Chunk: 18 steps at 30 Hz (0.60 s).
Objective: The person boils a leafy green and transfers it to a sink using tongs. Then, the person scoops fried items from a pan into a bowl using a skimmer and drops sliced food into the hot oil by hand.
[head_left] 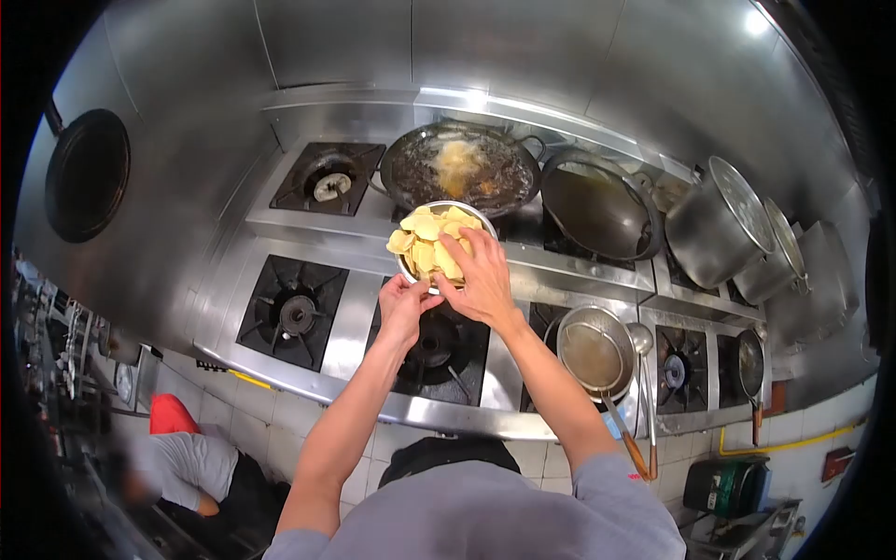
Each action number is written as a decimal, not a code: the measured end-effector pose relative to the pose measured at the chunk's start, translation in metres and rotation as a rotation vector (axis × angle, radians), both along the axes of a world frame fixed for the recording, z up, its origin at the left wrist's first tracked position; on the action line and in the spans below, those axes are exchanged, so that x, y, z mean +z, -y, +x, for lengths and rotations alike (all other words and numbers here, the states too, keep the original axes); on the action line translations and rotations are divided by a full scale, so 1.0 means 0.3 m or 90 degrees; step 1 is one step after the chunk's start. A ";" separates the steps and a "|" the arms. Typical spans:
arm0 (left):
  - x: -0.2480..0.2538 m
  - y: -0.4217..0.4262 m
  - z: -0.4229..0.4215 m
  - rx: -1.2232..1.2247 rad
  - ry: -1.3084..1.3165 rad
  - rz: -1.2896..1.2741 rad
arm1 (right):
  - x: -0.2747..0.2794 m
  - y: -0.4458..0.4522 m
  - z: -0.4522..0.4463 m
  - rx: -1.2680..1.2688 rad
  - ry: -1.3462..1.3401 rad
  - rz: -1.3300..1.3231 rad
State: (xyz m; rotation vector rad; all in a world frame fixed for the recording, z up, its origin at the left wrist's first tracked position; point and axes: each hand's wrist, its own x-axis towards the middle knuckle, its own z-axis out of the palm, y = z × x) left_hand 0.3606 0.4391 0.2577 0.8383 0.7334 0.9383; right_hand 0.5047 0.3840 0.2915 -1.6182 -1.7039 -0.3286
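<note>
A round metal bowl (484, 221) heaped with pale yellow slices (425, 229), which look like potato, is held over the front of the range. My left hand (403, 310) is closed on the bowl's near rim. My right hand (483, 280) reaches over the near right side, its fingers curled onto the slices and its thumb by the rim. Just beyond the bowl, a large black wok (397, 173) holds bubbling dark oil, with a pale yellow clump of frying food (457, 163) in its middle.
Right of the wok sits another dark pan (597, 210), then tall metal pots (719, 224). A strainer (595, 355) and a ladle (640, 338) lie at the front right, handles over the edge. Burners (297, 315) are at left. Another person (191, 457) is low at the left.
</note>
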 end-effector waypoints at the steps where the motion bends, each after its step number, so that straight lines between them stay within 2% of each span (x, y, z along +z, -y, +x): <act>1: 0.021 -0.033 0.020 0.004 -0.001 0.009 | 0.031 -0.036 0.017 0.004 -0.001 0.009; 4: 0.072 -0.120 0.067 0.036 -0.008 0.008 | 0.106 -0.133 0.060 0.062 0.083 -0.002; 7: 0.095 -0.189 0.093 0.067 -0.022 0.014 | 0.120 -0.223 0.098 0.105 0.082 -0.070; 9: 0.097 -0.221 0.096 0.078 -0.021 0.014 | 0.129 -0.271 0.114 0.113 0.099 -0.037; 11: 0.089 -0.240 0.089 0.088 -0.023 0.011 | 0.134 -0.313 0.130 0.175 0.032 -0.063; 12: 0.083 -0.244 0.084 0.091 -0.027 0.011 | 0.132 -0.335 0.133 0.185 0.014 -0.003; 18: 0.047 -0.215 0.055 0.092 -0.035 -0.003 | 0.103 -0.370 0.134 0.208 -0.109 0.023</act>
